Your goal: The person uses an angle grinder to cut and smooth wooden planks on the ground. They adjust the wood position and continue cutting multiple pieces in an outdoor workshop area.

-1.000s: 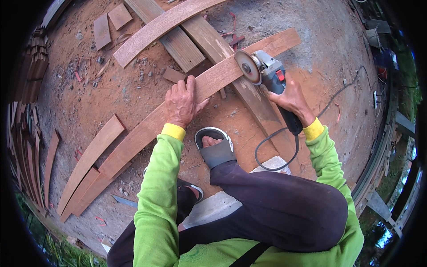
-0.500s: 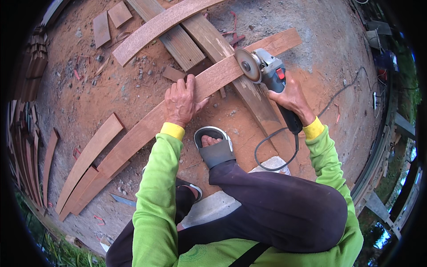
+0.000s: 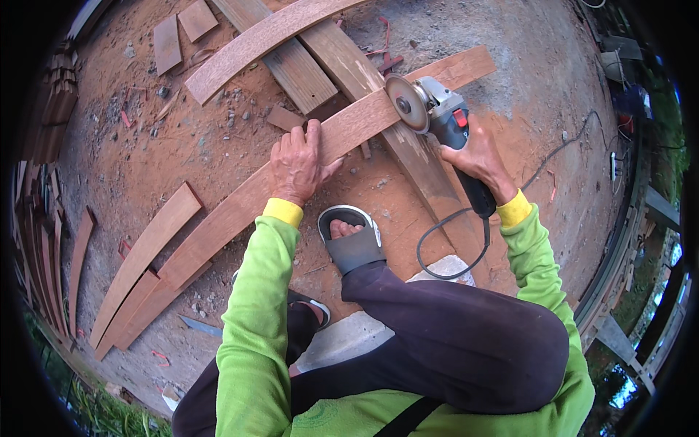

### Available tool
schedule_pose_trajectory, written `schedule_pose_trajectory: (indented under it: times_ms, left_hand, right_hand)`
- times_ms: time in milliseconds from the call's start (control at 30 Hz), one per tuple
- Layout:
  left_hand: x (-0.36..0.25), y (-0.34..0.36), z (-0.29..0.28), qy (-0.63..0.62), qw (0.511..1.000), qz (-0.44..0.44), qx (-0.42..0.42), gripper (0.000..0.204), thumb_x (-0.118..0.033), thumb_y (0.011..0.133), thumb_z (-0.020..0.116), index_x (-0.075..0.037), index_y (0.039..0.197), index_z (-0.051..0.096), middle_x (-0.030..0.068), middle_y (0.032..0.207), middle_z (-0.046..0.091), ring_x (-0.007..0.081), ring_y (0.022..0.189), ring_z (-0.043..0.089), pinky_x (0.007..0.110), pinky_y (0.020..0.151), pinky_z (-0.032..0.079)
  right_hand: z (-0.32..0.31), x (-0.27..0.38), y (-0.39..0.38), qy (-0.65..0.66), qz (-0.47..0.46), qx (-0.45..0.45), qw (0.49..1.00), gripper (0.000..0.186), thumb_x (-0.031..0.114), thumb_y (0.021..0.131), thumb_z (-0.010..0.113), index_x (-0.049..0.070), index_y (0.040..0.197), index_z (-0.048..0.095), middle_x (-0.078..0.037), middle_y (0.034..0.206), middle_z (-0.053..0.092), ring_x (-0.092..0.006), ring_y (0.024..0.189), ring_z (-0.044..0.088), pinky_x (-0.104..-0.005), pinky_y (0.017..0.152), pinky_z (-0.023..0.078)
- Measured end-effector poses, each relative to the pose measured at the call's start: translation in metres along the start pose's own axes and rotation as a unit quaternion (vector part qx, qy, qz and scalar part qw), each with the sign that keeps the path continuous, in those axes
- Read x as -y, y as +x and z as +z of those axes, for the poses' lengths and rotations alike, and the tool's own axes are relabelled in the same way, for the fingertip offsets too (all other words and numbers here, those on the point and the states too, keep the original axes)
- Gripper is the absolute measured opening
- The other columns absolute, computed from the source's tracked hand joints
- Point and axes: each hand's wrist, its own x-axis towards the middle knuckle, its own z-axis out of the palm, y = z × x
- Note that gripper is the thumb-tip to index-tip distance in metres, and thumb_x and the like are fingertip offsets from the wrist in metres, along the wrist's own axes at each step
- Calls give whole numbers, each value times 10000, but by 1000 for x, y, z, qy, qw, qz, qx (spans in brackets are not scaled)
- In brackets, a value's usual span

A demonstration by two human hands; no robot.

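Head view: nearest, a sandalled foot (image 3: 355, 249) stands just short of the near edge of the curved plank (image 3: 357, 125). The power cord (image 3: 486, 237) loops below the tool, clear of the disc (image 3: 408, 105). The left hand (image 3: 297, 167) grips the plank, fingers over its far edge, presumably to steady it. The right hand (image 3: 482, 156) is closed around the angle grinder (image 3: 451, 127); the disc stands across the plank, contact and spin not determinable. A beam (image 3: 419, 167) crosses beneath, apparently raising the plank off the ground (image 3: 539, 124). Open room lies rightward; beyond, a second curved board (image 3: 247, 54) restricts far-left movement.
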Motion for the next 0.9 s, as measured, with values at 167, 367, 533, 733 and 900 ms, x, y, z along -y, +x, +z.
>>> schedule_pose_trajectory:
  times_ms: [167,367,533,733,900]
  left_hand:
    - [1,0,1,-4,1000,6,-9,841,-490,593,830,-83,1257,512,80,895,527,252,832,575,388,700,458]
    - [1,0,0,-5,1000,2,-4,826,-479,607,831,-82,1256,510,81,895,528,254,833,576,390,699,456]
    - [0,0,-3,-12,999,-14,34,833,-479,642,816,-74,1295,494,108,961,546,289,869,589,416,735,474]
    - [0,0,-2,-12,999,-11,29,829,-485,645,812,-70,1290,496,110,956,547,285,864,592,413,733,475]
    - [0,1,-2,-16,999,-12,32,820,-480,645,815,-69,1281,499,110,951,549,285,873,591,414,739,474]
  right_hand:
    - [0,-1,2,5,5,8,1000,545,249,648,773,-119,974,538,-299,849,646,-408,801,673,-445,714,532]
    - [-1,3,3,-3,5,5,1000,540,243,652,769,-117,983,542,-295,859,652,-402,815,679,-439,724,536]
    - [-3,7,4,0,14,8,1000,537,238,657,765,-120,991,545,-296,865,653,-398,816,679,-438,729,537]
    - [-1,3,9,-4,1,2,1000,536,237,643,761,-127,972,546,-298,858,653,-400,800,677,-439,726,537]
    - [-3,9,12,-13,0,7,1000,544,239,632,756,-138,961,544,-309,844,647,-409,793,675,-445,719,536]
